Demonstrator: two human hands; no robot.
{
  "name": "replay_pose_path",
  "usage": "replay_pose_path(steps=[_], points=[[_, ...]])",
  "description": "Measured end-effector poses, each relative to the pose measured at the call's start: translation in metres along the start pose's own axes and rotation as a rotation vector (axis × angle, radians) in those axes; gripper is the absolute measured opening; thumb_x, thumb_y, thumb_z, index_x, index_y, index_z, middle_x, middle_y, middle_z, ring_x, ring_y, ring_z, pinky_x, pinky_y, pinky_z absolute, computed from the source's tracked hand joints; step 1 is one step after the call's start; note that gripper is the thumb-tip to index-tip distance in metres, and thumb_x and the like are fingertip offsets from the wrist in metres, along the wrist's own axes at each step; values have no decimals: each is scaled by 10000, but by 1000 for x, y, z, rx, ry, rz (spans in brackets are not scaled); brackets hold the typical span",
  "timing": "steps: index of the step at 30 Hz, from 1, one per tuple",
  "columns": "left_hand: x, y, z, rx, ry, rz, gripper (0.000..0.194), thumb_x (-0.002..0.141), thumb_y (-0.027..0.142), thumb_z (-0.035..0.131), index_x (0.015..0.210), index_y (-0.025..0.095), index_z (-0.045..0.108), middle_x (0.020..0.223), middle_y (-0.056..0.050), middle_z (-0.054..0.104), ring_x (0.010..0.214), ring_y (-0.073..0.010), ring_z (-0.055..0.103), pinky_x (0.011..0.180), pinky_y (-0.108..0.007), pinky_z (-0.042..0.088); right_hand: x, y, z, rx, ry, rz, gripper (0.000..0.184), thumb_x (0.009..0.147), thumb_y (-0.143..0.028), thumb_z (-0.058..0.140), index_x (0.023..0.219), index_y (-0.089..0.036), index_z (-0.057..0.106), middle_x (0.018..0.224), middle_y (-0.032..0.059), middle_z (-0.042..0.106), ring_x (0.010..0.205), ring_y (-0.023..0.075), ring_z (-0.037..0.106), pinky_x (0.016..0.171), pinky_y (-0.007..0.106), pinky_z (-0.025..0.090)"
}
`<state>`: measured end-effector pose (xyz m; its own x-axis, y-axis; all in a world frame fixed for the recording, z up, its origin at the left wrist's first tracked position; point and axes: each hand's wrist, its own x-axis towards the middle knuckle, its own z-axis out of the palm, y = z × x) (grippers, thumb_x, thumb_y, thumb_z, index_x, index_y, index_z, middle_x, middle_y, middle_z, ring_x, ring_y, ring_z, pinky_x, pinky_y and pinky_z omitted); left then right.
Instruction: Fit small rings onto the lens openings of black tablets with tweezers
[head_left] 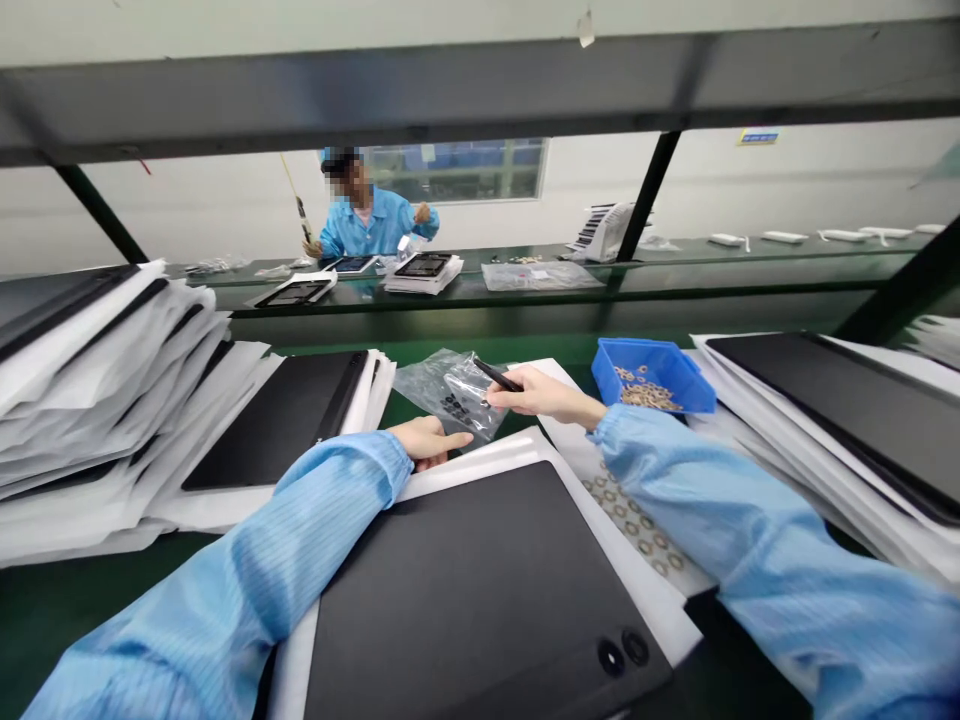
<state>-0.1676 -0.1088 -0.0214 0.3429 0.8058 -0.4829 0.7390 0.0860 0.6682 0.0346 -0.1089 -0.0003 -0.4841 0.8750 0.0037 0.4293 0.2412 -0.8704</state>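
A dark flat tablet back cover [480, 590] lies in front of me on white foam sheets. My left hand [427, 440] rests at its far edge, fingers curled with the index finger stretched out, nothing visible in it. My right hand [536, 392] grips black tweezers [496, 376] whose tip points into a clear plastic bag [450, 392] of small dark parts. Under my right forearm lies a white sheet of small ring-shaped stickers [637, 525].
A blue bin [679, 362] of small rings stands right of my right hand. Stacks of dark covers in white foam lie at the left [112, 400], centre-left [285, 420] and right [847, 410]. A person in blue [371, 222] works across a green conveyor [525, 290].
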Motion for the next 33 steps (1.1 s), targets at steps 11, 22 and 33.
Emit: replay_pose_path(steps=[11,22,33], points=[[-100,35,57,591,-1,900,256,923,272,405,722,182,534,696,-5,531,626,-141,497,576,-243,333,-183,-22,40,65,-41,373,160,777,-282,553,688,-150,574,424,-60,461,347,67,425,382,173,319],[-96,23,98,484,-224,1039,134,901,94,436,810,164,505,809,-8,464,753,-150,461,646,-244,385,-205,-19,62,163,146,465,121,786,-227,542,681,-168,530,368,-76,466,352,73,431,437,175,353],[-96,22,100,502,-205,1076,162,916,112,417,788,163,501,797,-15,454,733,-159,445,634,-250,384,-200,-28,65,-155,198,462,343,768,-176,556,528,-194,312,441,-77,349,415,59,333,415,195,226]])
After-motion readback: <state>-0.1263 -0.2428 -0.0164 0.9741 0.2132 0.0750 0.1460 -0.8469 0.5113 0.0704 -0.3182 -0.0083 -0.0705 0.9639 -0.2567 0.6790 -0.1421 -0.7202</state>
